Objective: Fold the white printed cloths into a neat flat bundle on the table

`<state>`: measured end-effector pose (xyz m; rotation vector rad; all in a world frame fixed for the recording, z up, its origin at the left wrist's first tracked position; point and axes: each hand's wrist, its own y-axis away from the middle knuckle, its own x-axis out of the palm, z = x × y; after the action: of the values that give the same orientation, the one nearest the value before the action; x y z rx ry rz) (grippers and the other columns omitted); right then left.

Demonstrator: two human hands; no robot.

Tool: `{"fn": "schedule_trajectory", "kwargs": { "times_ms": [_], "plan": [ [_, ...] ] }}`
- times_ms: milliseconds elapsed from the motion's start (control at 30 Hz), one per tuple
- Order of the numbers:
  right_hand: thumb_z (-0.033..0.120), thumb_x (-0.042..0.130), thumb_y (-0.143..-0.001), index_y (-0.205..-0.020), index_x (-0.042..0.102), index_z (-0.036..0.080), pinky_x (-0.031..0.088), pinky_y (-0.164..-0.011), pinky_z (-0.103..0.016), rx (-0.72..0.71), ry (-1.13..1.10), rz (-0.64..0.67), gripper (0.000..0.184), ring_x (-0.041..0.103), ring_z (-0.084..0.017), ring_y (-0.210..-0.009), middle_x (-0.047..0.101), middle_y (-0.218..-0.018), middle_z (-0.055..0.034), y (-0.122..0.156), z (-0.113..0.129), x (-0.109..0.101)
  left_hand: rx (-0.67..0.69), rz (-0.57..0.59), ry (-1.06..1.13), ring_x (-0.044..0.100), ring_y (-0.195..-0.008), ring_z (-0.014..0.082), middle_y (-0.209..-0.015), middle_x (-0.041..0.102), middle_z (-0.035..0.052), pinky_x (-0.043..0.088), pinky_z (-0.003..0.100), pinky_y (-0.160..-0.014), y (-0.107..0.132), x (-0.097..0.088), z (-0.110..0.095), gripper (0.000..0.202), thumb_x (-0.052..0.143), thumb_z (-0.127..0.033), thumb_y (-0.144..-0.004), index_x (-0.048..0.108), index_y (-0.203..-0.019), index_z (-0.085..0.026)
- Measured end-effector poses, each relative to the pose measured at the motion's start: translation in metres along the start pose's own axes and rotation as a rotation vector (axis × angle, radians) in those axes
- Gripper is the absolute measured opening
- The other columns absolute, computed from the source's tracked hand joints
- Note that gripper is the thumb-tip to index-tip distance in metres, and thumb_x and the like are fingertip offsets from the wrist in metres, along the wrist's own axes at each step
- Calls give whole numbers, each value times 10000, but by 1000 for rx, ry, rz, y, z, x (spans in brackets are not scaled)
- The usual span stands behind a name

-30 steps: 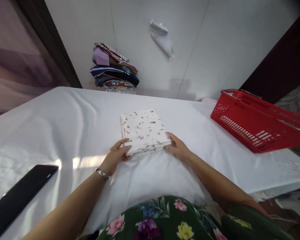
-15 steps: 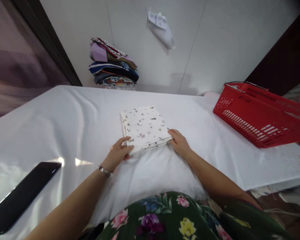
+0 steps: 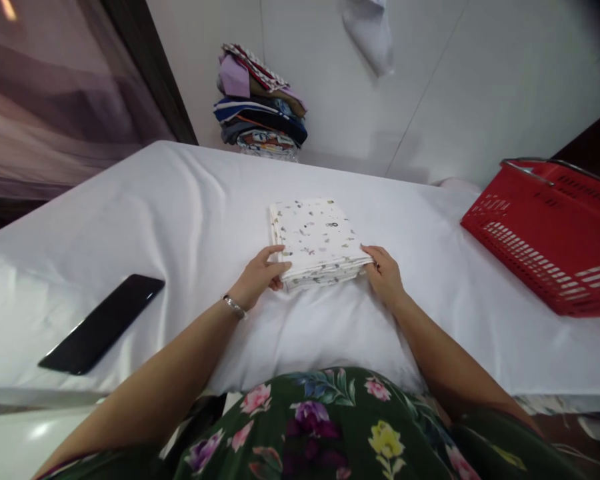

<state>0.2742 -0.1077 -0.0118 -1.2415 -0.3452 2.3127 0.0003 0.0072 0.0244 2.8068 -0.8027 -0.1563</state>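
A folded white cloth with small printed motifs (image 3: 316,237) lies on the white-covered table (image 3: 180,220) in front of me. My left hand (image 3: 258,279) grips its near left corner, thumb on top and fingers curled under the edge. My right hand (image 3: 386,275) holds the near right corner, fingers tucked beneath the folded layers. The cloth's near edge looks slightly lifted off the table between the two hands.
A black phone (image 3: 102,323) lies at the table's near left. A red plastic basket (image 3: 555,230) stands on the right. A stack of folded colourful clothes (image 3: 260,107) sits at the back against the white wall. A white bag (image 3: 370,30) hangs on the wall.
The view has shifted, so everything sits further right in frame. Both hands stay at the near corners of the folded cloth, gripping it more closely.
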Motion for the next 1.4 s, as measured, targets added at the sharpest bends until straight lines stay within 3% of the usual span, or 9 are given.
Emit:
{"fn": "schedule_trajectory", "kwargs": {
  "times_ms": [133,400,500,600,733,900,1067,1200,1400],
  "plan": [
    [199,413,-788,-1167,554,227,466,-815,-320,-2,46,6,406,560,-189,-966,546,-1172,-41,2,1,-3,-5,-26,-5,491,-400,75,-518,509,-58,398,178,-407,2,4,0,602,645,-317,-685,441,-1230,-164],
    [171,442,-732,-1167,564,230,408,-928,-415,-22,221,227,456,486,-244,-1100,541,-1210,-49,3,-8,-18,-46,10,-194,532,-398,98,-476,538,-66,418,179,-421,9,15,12,704,644,-322,-695,335,-1311,-181],
    [206,465,-743,-1263,474,226,288,-1016,-476,-153,226,262,521,325,-279,-1258,442,-1330,-63,-2,21,-19,-62,-3,-174,549,-417,111,-454,539,-59,425,186,-434,10,15,3,735,649,-314,-693,315,-1329,-155],
    [353,492,-780,-1393,248,239,221,-1044,-464,-306,158,384,670,249,-274,-1307,325,-1416,-54,-8,66,-5,-59,-34,-163,555,-418,123,-432,535,-54,427,196,-444,10,19,-11,775,651,-313,-695,280,-1350,-129],
    [375,494,-788,-1422,124,200,240,-1013,-455,-338,101,464,755,334,-283,-1256,386,-1374,-101,-21,106,30,-48,-79,-138,553,-409,128,-443,544,-42,430,212,-459,7,26,-27,806,649,-313,-699,243,-1365,-111],
    [265,454,-787,-1318,388,238,399,-869,-362,-172,22,387,535,548,-256,-1029,591,-1168,-53,-30,99,53,-53,-85,-62,580,-463,126,-688,655,49,439,233,-483,7,13,-22,741,567,-460,-753,267,-1346,-133],
    [285,437,-769,-1266,461,248,459,-759,-305,-31,-164,279,499,604,-190,-806,672,-967,1,-28,86,53,-15,-109,-658,558,-521,140,-718,664,63,400,245,-521,9,4,6,398,543,-534,-721,639,-828,-164],
    [279,460,-755,-1233,500,259,449,-801,-312,-49,-212,257,481,598,-203,-879,655,-1042,-2,-27,86,54,49,-170,-969,592,-737,216,-774,655,71,373,255,-590,5,19,16,404,540,-579,-687,636,-747,-191],
    [235,499,-741,-1211,527,231,465,-780,-293,-62,-312,193,471,607,-180,-829,674,-962,-1,-25,84,53,14,-179,-954,557,-664,171,-702,609,29,343,240,-546,0,34,18,203,577,-384,-683,563,-702,-182]
  ]
}}
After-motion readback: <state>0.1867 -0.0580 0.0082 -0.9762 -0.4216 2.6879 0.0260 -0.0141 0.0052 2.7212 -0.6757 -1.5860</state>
